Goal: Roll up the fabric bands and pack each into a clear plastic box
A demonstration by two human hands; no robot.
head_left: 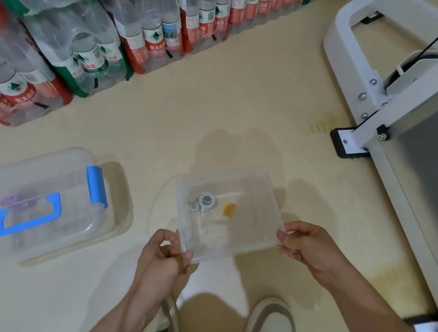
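I hold a small clear plastic box (243,237) above the beige floor, tilted slightly. My left hand (166,257) pinches its near-left corner and my right hand (304,243) pinches its near-right corner. Inside the box lies a rolled grey fabric band (206,200), and a small yellow label (229,209) shows on the box bottom. A larger clear storage box (35,201) with a blue handle and blue latches sits on the floor to the left; purple and yellow items show faintly through its lid.
Shrink-wrapped packs of water bottles (97,33) are stacked along the far left and back. A white metal frame (378,106) with a grey panel stands at the right. My two shoes (271,329) are at the bottom edge.
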